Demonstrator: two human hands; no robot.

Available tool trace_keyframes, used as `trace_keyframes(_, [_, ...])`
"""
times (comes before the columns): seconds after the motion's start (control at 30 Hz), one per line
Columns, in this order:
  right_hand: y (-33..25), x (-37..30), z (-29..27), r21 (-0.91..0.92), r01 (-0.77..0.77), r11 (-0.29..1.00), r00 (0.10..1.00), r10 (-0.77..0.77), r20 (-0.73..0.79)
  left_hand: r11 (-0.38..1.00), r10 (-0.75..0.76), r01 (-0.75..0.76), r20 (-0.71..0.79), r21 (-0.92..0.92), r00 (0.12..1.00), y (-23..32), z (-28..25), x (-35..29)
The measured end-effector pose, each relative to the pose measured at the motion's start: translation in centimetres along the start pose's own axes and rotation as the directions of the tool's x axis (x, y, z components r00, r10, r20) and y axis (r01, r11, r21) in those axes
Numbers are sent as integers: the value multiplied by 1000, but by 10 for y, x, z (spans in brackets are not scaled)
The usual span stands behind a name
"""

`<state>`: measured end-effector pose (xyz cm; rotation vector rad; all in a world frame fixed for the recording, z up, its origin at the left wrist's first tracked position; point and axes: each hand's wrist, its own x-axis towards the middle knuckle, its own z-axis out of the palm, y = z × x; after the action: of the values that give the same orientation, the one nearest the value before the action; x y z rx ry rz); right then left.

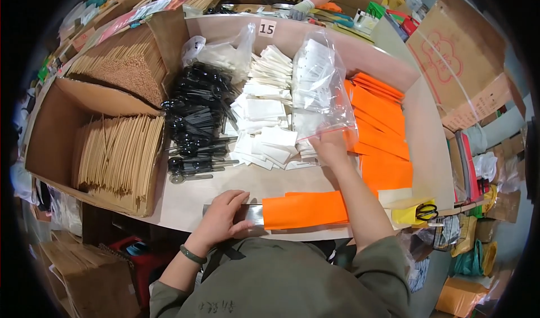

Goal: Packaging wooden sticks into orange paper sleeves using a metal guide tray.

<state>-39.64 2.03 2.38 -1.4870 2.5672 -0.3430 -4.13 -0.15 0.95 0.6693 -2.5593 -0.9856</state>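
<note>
At my packing surface, my left hand rests on the near end of the orange sleeve stack, fingers curled together and pressing down on a shiny metal strip that pokes out of the stack's left end. The flat hold pins the stack against the surface's near edge so that it cannot slide. My right hand reaches beyond that stack to the heap of white paper packets; its fingers are bunched on the packets at the mouth of a clear plastic bag, though whether they pinch one packet or several I cannot tell.

Everything lies in rows beyond the orange sleeve stack, within one arm's reach. To the stack's far right lies a longer spread of orange sleeves, fanned so that each edge can be caught singly. Straight beyond the stack lie the white packets, and to their left a pile of black plastic spoons, handles mostly pointing my way. Farther left of the stack stands an open cardboard box of wooden chopsticks, laid lengthwise for easy drawing. Just right of the stack, scissors with black handles lie on yellow paper. Another person's gloved hand works far beyond the stack, across the surface.
</note>
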Motion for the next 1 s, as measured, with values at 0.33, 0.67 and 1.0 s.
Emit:
trace_keyframes(0.33, [-29,-61,-55,243,264,933,928,-314,201,909,-195,316,-392,272,899,-70,-49,-55])
trace_keyframes(0.67, [-49,-24,15,-18,430,903,903,-430,-7,884,-217,341,-366,319,905,-88,-47,-11])
trace_keyframes(1.0, [-121,-94,14,646,384,660,704,-662,258,949,-105,217,-420,228,902,-77,-44,3])
